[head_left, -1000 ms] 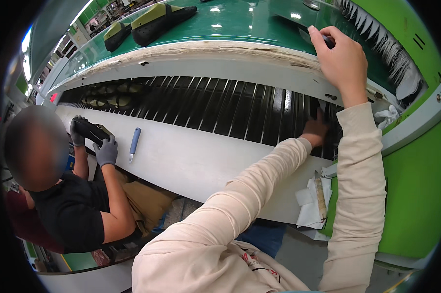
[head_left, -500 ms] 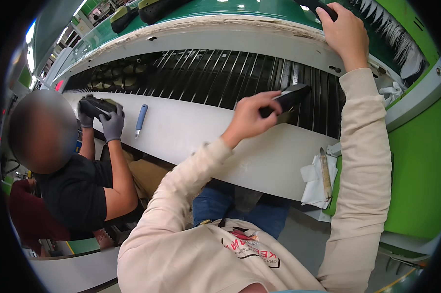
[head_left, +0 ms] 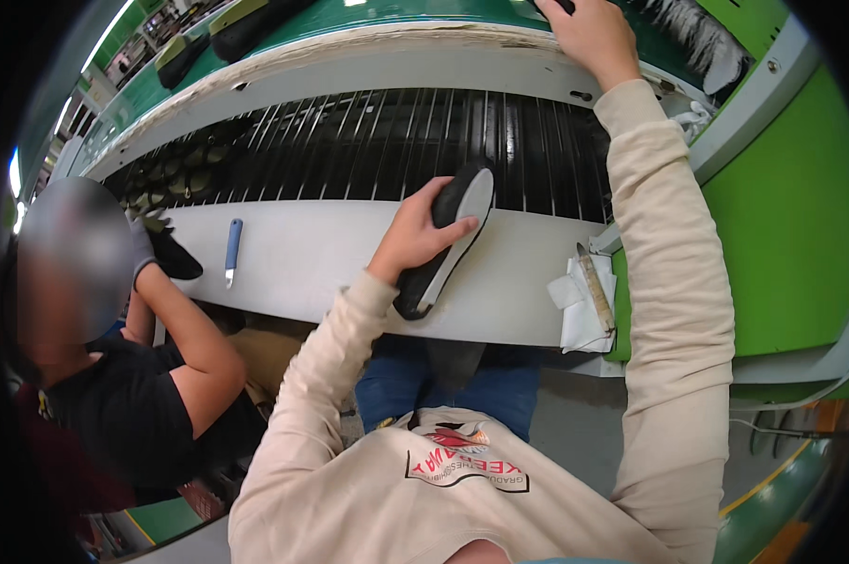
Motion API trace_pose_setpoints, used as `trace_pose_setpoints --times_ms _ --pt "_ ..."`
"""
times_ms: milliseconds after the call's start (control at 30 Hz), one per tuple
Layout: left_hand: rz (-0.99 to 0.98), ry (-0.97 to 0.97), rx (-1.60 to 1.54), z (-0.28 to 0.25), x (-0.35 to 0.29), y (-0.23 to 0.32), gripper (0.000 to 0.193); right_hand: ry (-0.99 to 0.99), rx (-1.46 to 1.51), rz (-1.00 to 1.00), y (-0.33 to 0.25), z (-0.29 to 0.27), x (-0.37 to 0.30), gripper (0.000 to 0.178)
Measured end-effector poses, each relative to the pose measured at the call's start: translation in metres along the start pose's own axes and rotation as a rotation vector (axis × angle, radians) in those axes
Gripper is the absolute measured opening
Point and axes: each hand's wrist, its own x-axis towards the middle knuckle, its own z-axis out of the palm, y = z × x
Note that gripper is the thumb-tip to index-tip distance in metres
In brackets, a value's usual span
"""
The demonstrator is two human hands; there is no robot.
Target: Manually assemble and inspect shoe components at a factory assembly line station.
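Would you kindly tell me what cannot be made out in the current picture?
Dark object in the right hand: cut off by the head view's top edge.
Far side of the black shoe in the left hand: hidden by the shoe itself, same view.
Co-worker's dark item: partly behind their gloved hand, same view.

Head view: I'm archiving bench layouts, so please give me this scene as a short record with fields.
Left hand grip: holds a black shoe with a pale grey sole
Right hand grip: closed on a dark object, cut off by the upper picture edge
Surface: smooth white worktop
Centre left: slim blue-handled tool with metal tip
Right end: worn tan-handled tool on crumpled white sheets
Beyond worktop: black bed with metal rods
Co-worker: grey-gloved hand at a dark shoe
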Motion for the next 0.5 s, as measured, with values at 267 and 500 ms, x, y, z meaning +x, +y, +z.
trace_pose_setpoints --times_ms 267,500 --pt "0.182 0.212 -0.366 -0.008 -0.068 0.070 0.045 -0.118 -0.012 0.000 -0.003 -0.008 0.001 0.038" --pt "0.199 0.257 -0.448 -0.017 -0.087 0.083 0.038 0.154 0.759 0.114 -0.002 -0.013 -0.051 0.030"
